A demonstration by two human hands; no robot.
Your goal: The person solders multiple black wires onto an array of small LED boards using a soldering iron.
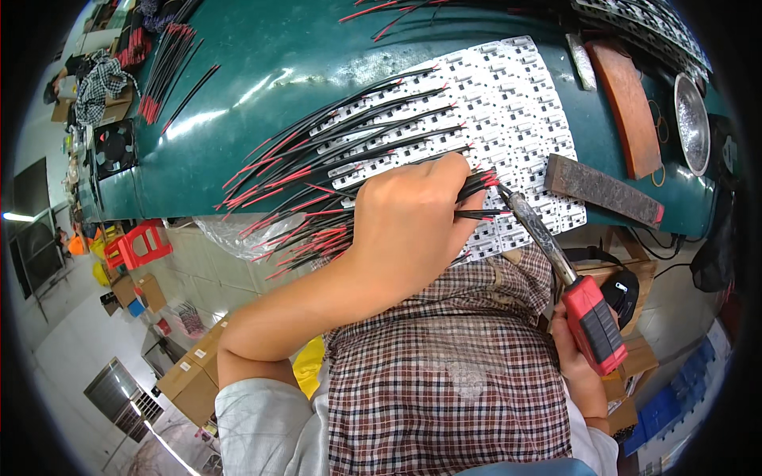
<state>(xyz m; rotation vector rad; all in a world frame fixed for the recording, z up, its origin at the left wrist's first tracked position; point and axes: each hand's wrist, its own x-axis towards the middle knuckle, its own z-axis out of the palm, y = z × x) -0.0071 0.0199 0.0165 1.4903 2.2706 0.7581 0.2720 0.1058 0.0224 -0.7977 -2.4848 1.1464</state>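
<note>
My left hand is closed around a bundle of black wires with red ends, over a white circuit board panel. The panel carries rows of small black and silver parts. Several other black and red wires lie across its left side, their far ends fanning out to the left. Low on the right, my right hand grips the red and black handle of a soldering iron. The iron's metal shaft slants up to the left, its tip close beside the red ends of the bundle. Whether it touches is too small to tell.
Right of the panel, a dark bar overlaps its edge, near an orange-brown block and a round metal dish. More wire bundles lie at the far left of the green table. A small black fan stands by its left end.
</note>
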